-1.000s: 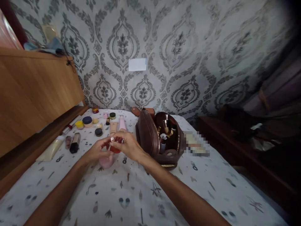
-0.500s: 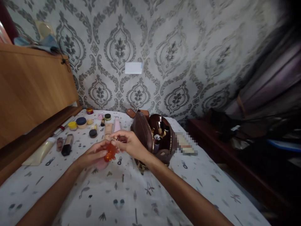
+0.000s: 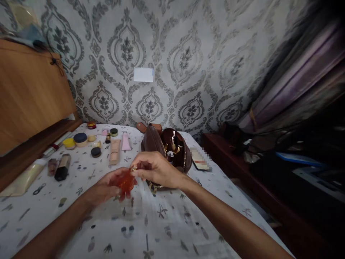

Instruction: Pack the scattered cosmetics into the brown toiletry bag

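In the head view, the left hand (image 3: 106,183) half-curls its fingers around the orange item (image 3: 125,184), over the patterned sheet (image 3: 107,223) near the brown bag (image 3: 151,142); the right hand (image 3: 156,168) pinches the shiny piece (image 3: 134,168) at its top. Light, steady left-hand support should suit that fingertip work.

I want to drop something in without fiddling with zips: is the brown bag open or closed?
Open: the brown bag's zip edges stand apart, and shiny items show inside.

Left hand (image 3: 107,185) near curled right hand (image 3: 156,169)
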`<action>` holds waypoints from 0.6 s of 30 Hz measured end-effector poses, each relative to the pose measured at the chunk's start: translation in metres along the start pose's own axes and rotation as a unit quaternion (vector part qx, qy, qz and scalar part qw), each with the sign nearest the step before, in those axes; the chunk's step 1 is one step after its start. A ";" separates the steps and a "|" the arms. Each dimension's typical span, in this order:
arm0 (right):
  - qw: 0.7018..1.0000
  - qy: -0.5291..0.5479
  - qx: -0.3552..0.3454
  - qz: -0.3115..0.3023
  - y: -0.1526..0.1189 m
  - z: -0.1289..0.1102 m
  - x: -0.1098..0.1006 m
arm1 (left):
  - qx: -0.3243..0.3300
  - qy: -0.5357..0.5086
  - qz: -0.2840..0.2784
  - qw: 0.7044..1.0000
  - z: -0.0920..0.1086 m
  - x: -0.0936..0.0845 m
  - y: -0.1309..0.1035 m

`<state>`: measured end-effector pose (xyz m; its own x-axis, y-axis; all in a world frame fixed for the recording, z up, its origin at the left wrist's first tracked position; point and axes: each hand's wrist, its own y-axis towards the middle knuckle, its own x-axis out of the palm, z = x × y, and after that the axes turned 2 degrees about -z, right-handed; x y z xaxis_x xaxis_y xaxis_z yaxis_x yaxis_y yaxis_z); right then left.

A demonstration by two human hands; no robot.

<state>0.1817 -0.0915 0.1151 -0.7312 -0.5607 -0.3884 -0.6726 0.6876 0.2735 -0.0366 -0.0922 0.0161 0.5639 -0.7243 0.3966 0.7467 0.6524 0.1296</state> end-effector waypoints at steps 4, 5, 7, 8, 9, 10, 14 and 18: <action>0.998 0.033 0.019 0.041 -0.001 0.013 0.004 | 0.010 0.016 0.031 0.999 0.002 0.002 0.003; 0.998 0.040 0.022 0.048 -0.001 0.016 0.005 | 0.003 0.020 0.039 0.999 0.002 0.002 0.003; 0.997 0.047 0.027 0.059 -0.002 0.018 0.006 | -0.013 0.024 0.043 0.999 0.004 0.003 0.003; 0.996 0.048 0.030 0.063 -0.003 0.019 0.006 | -0.021 0.026 0.039 0.999 0.004 0.003 0.003; 0.996 0.049 0.033 0.065 -0.003 0.019 0.006 | -0.027 0.027 0.033 0.999 0.004 0.003 0.002; 0.996 0.053 0.036 0.063 -0.004 0.019 0.005 | -0.030 0.026 0.026 0.999 0.004 0.002 0.002; 0.996 0.059 0.045 0.042 -0.006 0.016 0.003 | -0.029 0.017 0.013 0.999 0.003 0.002 0.001; 0.999 -0.003 0.033 0.036 -0.011 0.007 0.003 | -0.026 0.019 0.005 0.999 0.002 0.005 0.001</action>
<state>0.1874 -0.0976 0.1045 -0.7765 -0.5062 -0.3751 -0.6092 0.7552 0.2420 -0.0341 -0.0948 0.0200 0.5840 -0.7259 0.3632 0.7573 0.6484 0.0781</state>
